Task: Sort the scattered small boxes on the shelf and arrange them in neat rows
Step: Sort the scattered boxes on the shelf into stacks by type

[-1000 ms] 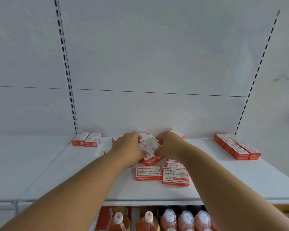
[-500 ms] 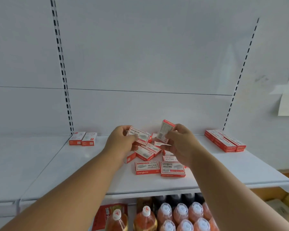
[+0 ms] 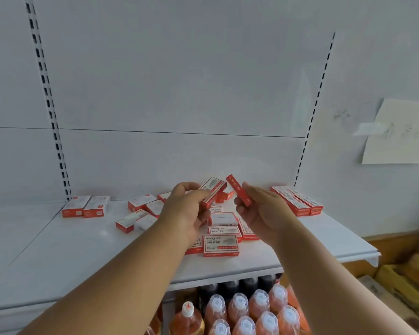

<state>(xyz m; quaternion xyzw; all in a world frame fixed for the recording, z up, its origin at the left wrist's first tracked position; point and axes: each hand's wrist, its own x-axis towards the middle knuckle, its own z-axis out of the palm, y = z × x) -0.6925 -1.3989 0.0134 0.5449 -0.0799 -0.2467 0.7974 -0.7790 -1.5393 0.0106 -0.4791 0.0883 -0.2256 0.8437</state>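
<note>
Several small red-and-white boxes lie scattered on the white shelf (image 3: 58, 250), with one box (image 3: 221, 245) lying flat nearest the front. My left hand (image 3: 186, 209) grips one small box (image 3: 213, 189) raised above the pile. My right hand (image 3: 264, 211) pinches another box (image 3: 238, 189) edge-on, tilted, just right of the first. Two boxes (image 3: 86, 206) sit side by side at the back left. A neat group of boxes (image 3: 296, 200) stands at the back right.
The shelf's back panel (image 3: 179, 93) rises behind, with slotted uprights (image 3: 49, 105) at left and right. Bottles with orange drink (image 3: 240, 313) stand on the lower shelf. A paper sheet (image 3: 397, 134) hangs on the wall at right. Cardboard boxes (image 3: 406, 281) lie on the floor.
Both hands have lifted a box each out of the pile and raised them. The right hand's box has turned edge-on. The view has swung to the right.
</note>
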